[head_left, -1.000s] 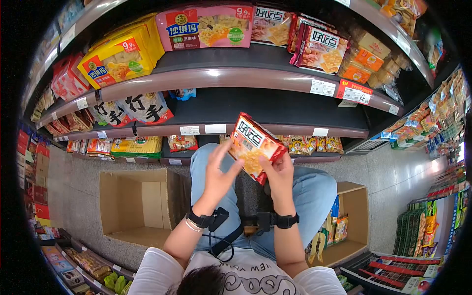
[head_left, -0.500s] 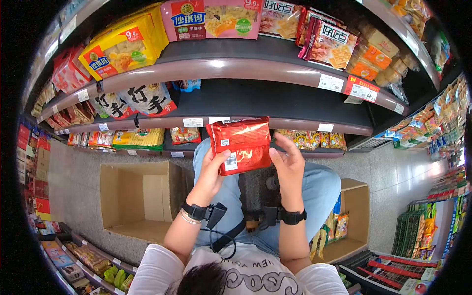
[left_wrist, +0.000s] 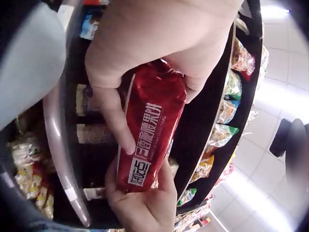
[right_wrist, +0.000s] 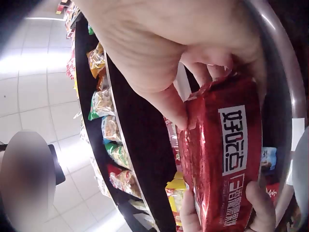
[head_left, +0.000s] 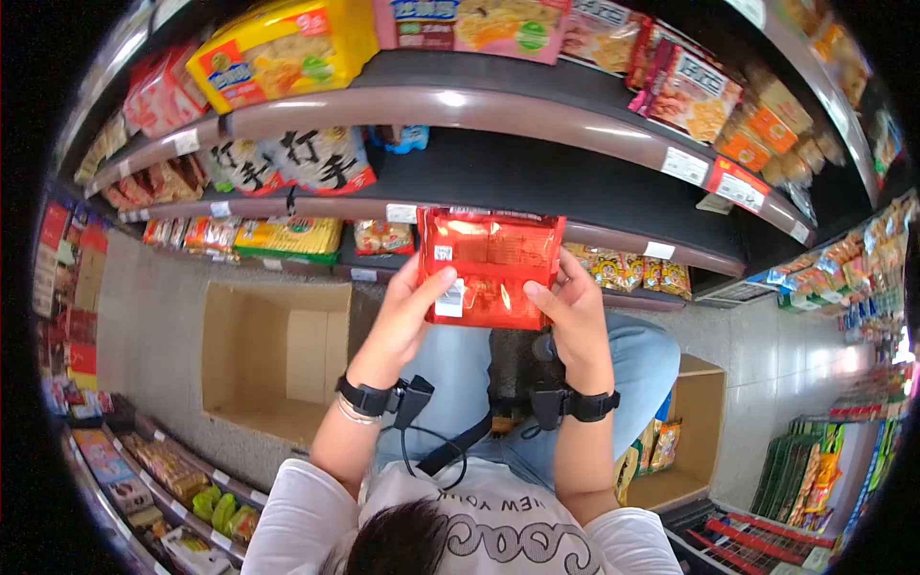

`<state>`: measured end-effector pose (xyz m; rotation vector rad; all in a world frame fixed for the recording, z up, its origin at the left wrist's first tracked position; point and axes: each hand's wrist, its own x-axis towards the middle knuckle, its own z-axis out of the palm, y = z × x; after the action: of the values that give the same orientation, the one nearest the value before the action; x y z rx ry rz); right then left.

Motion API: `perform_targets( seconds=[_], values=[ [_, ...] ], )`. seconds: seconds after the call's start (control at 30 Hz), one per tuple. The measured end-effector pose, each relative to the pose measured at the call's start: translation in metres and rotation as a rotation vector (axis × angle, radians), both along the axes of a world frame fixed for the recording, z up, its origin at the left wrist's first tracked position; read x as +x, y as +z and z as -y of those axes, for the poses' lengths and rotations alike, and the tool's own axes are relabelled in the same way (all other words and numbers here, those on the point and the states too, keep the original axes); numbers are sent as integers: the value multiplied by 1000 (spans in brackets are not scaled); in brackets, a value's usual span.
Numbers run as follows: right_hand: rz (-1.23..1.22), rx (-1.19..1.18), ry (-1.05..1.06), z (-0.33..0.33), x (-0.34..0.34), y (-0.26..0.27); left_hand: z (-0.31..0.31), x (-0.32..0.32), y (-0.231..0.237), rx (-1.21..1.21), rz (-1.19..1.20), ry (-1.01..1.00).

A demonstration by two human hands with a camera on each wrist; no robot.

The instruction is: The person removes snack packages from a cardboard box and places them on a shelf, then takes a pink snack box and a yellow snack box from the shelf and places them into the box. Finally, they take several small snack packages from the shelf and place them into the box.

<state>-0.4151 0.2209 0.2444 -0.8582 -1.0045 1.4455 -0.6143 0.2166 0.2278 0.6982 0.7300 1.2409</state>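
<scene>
The glossy red foil snack packet [head_left: 494,299] has just been turned over: a second ago its printed front, with the cracker picture, faced the person, and now its plain red back, with a white barcode patch [head_left: 448,303], lies toward them. The right hand [head_left: 581,324] has also closed in; half a second ago its fingers were spread beside the packet's right edge, and now they bend round that edge with the thumb on the back. The left hand [head_left: 400,314] grips the opposite edge in the same way, thumb near the barcode. On both hands the gap between thumb and fingers is only about as wide as the packet is thick, and nothing else is held. The packet is in the air over the light blue jeans [head_left: 450,369], in front of the brown-edged black shelf [head_left: 575,182], its side lettering plain in both wrist views. For the work in hand, this seems to mean a steadier, two-handed hold with the back ready to be looked at; the packet is set down neither on the shelf nor in the open brown cardboard box [head_left: 273,335] at the left.
</scene>
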Motion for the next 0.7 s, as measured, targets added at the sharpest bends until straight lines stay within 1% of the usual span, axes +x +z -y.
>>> perform_targets(
  seconds=[0.07, 0.13, 0.2, 0.23, 0.27, 0.3, 0.33, 0.37, 0.4, 0.43, 0.5, 0.53, 0.63, 0.7],
  values=[
    [49, 54, 94, 0, -20, 17, 5, -25, 8, 13, -44, 55],
    [95, 142, 165, -4, -47, 30, 16, -52, 21, 111, -125, 161],
    [87, 182, 258, -5, -80, 42, 31, -86, 30, 155, -206, 275],
    [81, 201, 303, -6, -97, 44, 39, -104, 30, 190, -184, 307],
    [164, 269, 335, -8, -114, 44, 46, -121, 34, 180, -212, 336],
    [253, 386, 316, -11, -132, 33, 56, -140, 37, 170, -240, 366],
    [317, 469, 322, -9, -151, 34, 67, -163, 30, 39, -184, 372],
    [379, 554, 324, -7, -170, 39, 77, -184, 27, -47, -194, 369],
    [481, 747, 302, -7, -187, 47, 86, -202, 25, -89, -187, 335],
    [475, 719, 367, -3, -206, 43, 94, -218, 21, -133, -178, 299],
    [666, 965, 320, 1, -240, 28, 107, -262, -3, -200, -11, 208],
    [657, 1009, 333, 2, -258, 18, 109, -274, -7, -230, 74, 159],
    [695, 1092, 416, 7, -297, -8, 108, -285, -1, -380, 228, 414],
    [746, 1158, 461, 10, -315, -19, 105, -297, 2, -364, 192, 354]
  ],
)
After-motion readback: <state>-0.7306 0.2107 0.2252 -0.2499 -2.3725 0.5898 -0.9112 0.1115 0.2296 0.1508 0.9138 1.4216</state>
